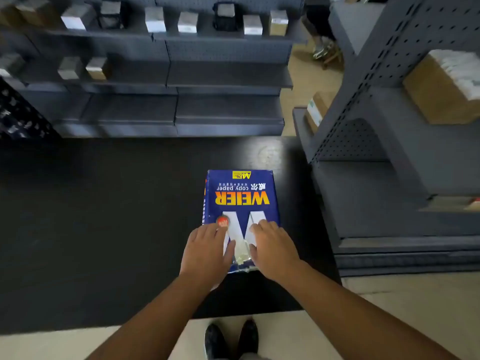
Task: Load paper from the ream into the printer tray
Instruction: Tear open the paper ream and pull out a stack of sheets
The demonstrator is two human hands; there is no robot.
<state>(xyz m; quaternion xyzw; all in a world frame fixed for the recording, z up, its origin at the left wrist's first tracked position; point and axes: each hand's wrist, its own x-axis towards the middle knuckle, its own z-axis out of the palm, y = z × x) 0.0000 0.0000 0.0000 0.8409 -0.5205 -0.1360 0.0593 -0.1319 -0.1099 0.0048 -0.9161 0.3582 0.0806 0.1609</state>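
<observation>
A blue wrapped ream of copy paper (pixel 240 196) with yellow lettering lies flat on the black table (pixel 104 216), right of centre. Its near end is torn, with white paper showing between my hands. My left hand (pixel 206 252) rests on the near left part of the ream, fingers spread on the wrapper. My right hand (pixel 272 249) lies on the near right part, thumb beside the tear. Both hands press on the ream's top. No printer or tray is in view.
Dark grey shelving (pixel 166 81) with small boxes stands behind the table. A second pegboard shelf unit (pixel 389 152) with cardboard boxes (pixel 439 92) stands close on the right. My shoes (pixel 231 339) are at the table's near edge on a pale floor.
</observation>
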